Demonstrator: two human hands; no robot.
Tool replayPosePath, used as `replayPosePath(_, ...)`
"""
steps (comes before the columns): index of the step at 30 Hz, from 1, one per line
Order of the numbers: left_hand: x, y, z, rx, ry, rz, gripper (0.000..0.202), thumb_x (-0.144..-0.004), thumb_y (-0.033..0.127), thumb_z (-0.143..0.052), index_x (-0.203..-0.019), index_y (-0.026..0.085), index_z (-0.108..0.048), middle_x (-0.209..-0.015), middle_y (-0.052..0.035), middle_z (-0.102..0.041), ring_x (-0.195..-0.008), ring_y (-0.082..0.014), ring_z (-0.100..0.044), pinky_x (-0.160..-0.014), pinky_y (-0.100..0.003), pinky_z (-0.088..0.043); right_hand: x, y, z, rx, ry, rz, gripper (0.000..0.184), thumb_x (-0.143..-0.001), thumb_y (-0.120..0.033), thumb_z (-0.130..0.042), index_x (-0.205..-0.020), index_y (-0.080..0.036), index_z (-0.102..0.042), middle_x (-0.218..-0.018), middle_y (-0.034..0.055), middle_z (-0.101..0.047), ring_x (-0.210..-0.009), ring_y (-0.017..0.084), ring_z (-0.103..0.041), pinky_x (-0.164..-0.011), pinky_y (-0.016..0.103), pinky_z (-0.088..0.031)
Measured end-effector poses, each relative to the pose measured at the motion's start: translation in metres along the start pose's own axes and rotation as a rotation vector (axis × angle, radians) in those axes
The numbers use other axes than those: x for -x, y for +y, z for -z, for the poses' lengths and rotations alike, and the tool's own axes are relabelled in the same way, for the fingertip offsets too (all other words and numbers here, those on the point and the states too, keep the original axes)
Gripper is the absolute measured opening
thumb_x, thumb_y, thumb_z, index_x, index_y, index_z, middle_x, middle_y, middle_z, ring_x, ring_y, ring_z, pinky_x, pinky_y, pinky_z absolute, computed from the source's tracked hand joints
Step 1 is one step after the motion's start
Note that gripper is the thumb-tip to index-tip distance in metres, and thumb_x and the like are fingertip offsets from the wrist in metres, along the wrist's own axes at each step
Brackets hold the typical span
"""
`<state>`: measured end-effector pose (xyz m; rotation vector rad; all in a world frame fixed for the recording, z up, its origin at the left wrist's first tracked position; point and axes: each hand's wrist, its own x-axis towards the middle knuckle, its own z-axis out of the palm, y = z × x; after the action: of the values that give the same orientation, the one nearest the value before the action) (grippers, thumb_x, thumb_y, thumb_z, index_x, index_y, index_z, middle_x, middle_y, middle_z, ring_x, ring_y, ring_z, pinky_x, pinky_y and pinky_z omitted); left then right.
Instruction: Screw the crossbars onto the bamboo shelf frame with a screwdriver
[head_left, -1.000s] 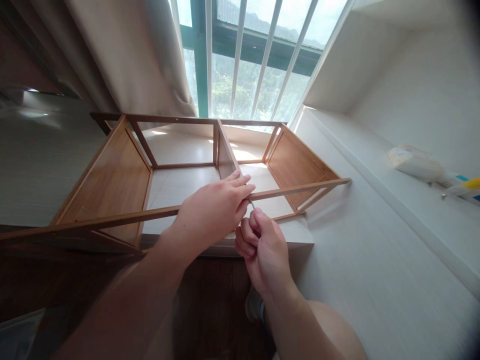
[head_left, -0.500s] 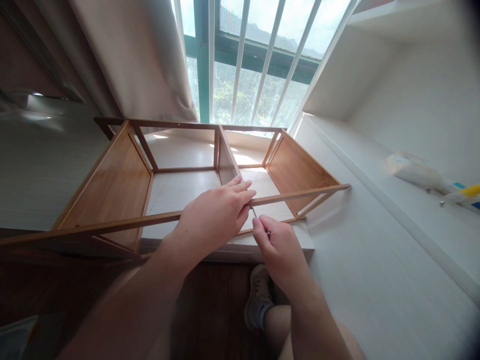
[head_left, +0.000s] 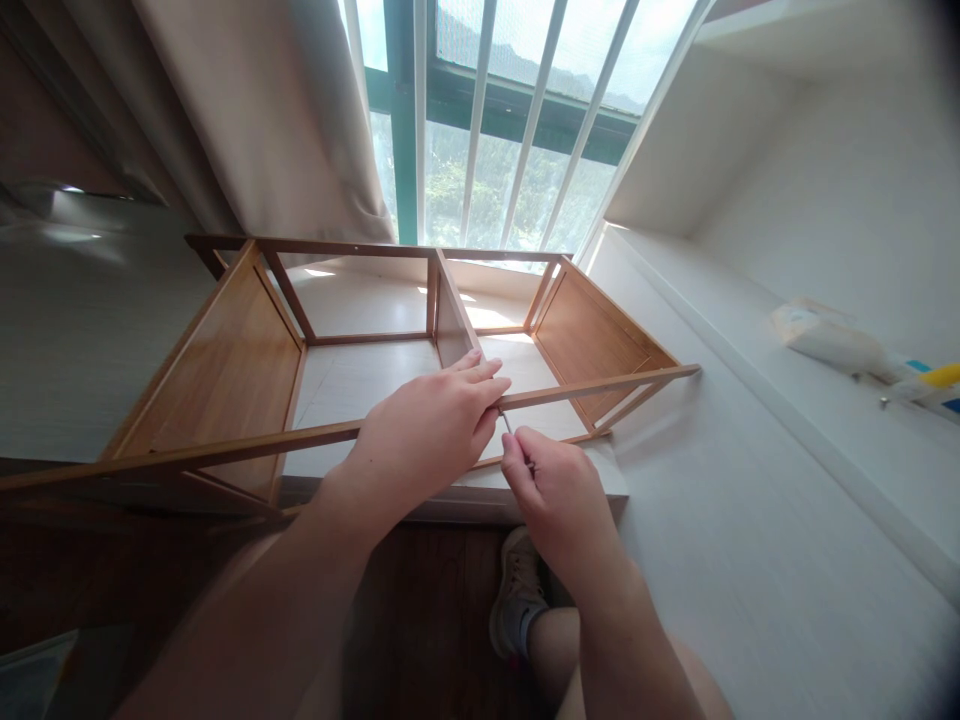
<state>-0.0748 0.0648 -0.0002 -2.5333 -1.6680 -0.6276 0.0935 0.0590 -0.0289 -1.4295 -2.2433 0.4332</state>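
Observation:
A brown wooden frame (head_left: pixel 600 388) with two side panels and a middle divider (head_left: pixel 456 312) stands on a white ledge. My left hand (head_left: pixel 431 425) lies over the front rail where the divider meets it, fingers stretched across the top and thumb lower down, holding the joint. My right hand (head_left: pixel 555 490) is closed in a pinch around a thin metal Allen key (head_left: pixel 507 423). The key's tip reaches the front rail just beside my left thumb; the exact contact point is too small to make out.
Behind the frame is a barred window (head_left: pixel 480 150), with a beige curtain (head_left: pixel 277 120) at its left. A white ledge (head_left: pixel 360 380) lies under the frame. At right, a plastic bag (head_left: pixel 832 335) rests on a white surface. My shoe (head_left: pixel 517 585) is on the dark floor below.
My right hand has shifted very slightly left and up with the Allen key. My left hand keeps its place on the frame.

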Motion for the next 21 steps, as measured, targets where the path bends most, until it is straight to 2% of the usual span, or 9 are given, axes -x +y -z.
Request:
replayPosePath(7,0.001,0.001,0.000,-0.001,-0.002,0.005,0.031,-0.095,0.022,-0.042,-0.117,0.023,-0.063,-0.141,-0.0016,-0.057,-0.139,-0.0194,-0.044,-0.103,-0.039,-0.051,-0.001,-0.003,0.000,-0.008,-0.014,-0.031,0.035,-0.097,-0.031,-0.042,-0.065,-0.020,-0.035,-0.056,-0.0032,-0.040,-0.055,0.013,-0.027,-0.057,0.031,-0.014)
replayPosePath(10,0.001,0.001,0.000,0.007,-0.013,0.006,0.032,-0.095,0.022,-0.041,-0.118,0.022,-0.063,-0.142,-0.0023,-0.057,-0.139,-0.0205,-0.043,-0.103,-0.040,-0.051,-0.002,-0.001,-0.003,-0.148,-0.011,-0.034,0.036,-0.097,-0.032,-0.042,-0.063,-0.020,-0.035,-0.056,-0.0037,-0.038,-0.055,0.012,-0.028,-0.056,0.030,-0.016)
replayPosePath(12,0.001,0.001,0.001,0.010,-0.018,0.011,0.033,-0.095,0.022,-0.042,-0.121,0.022,-0.062,-0.142,-0.0027,-0.056,-0.139,-0.0208,-0.043,-0.103,-0.040,-0.051,-0.002,0.000,-0.009,-0.360,-0.003,-0.055,0.039,-0.098,-0.035,-0.042,-0.062,-0.020,-0.035,-0.057,-0.0040,-0.036,-0.056,0.012,-0.030,-0.055,0.029,-0.019)
replayPosePath(15,0.001,0.001,0.001,0.016,-0.019,0.011,0.034,-0.095,0.022,-0.042,-0.123,0.022,-0.061,-0.143,-0.0028,-0.055,-0.139,-0.0202,-0.043,-0.105,-0.040,-0.049,0.000,-0.004,-0.022,-0.795,0.004,-0.155,0.044,-0.098,-0.041,-0.043,-0.060,-0.020,-0.036,-0.055,-0.0046,-0.035,-0.053,0.011,-0.031,-0.051,0.026,-0.023)
replayPosePath(21,-0.001,0.001,0.003,0.015,-0.010,-0.012,0.030,-0.095,0.021,-0.043,-0.117,0.020,-0.063,-0.141,-0.0035,-0.057,-0.137,-0.0197,-0.045,-0.105,-0.036,-0.049,0.005,-0.029,-0.033,-1.754,-0.050,-0.419,0.042,-0.097,-0.038,-0.045,-0.063,-0.022,-0.026,-0.051,-0.0089,-0.020,-0.044,0.008,-0.012,-0.041,0.022,-0.012)
